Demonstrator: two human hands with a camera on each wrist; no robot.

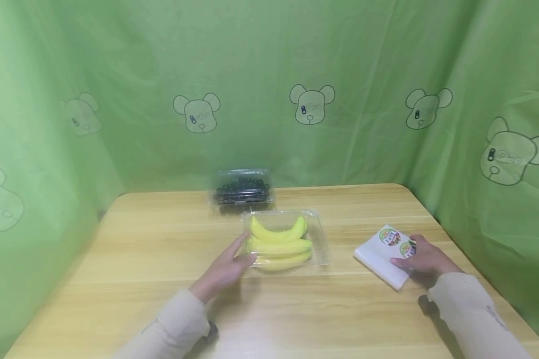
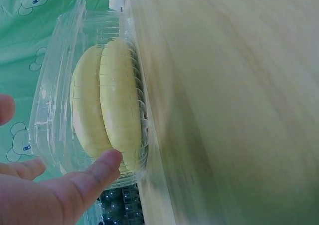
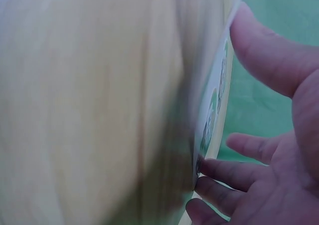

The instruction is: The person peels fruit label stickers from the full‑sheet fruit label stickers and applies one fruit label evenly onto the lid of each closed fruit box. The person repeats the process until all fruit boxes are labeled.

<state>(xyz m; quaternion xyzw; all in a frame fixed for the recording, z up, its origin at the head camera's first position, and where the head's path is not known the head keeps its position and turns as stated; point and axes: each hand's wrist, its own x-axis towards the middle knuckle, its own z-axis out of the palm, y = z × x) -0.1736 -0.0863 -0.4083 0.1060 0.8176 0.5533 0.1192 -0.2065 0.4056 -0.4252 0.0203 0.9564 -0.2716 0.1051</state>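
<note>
A clear plastic clamshell box (image 1: 321,239) in the middle of the table holds yellow bananas (image 1: 280,248). At its left end is my left hand (image 1: 226,267), fingers extended; one fingertip (image 2: 113,157) overlaps the box wall in the left wrist view. To the right lies a white folded sheet (image 1: 379,257) with round, colourful fruit stickers (image 1: 390,237). My right hand (image 1: 424,258) holds the right corner of this sheet, thumb over its face and fingers at the far edge. In the right wrist view the sheet (image 3: 212,95) shows almost edge-on, blurred, between thumb and fingertips.
Behind the bananas, slightly left, stands another clear box (image 1: 244,173) with dark grapes (image 1: 242,189). The wooden table (image 1: 152,279) has rounded back corners. A green curtain (image 1: 260,60) printed with bear heads encloses the back and both sides.
</note>
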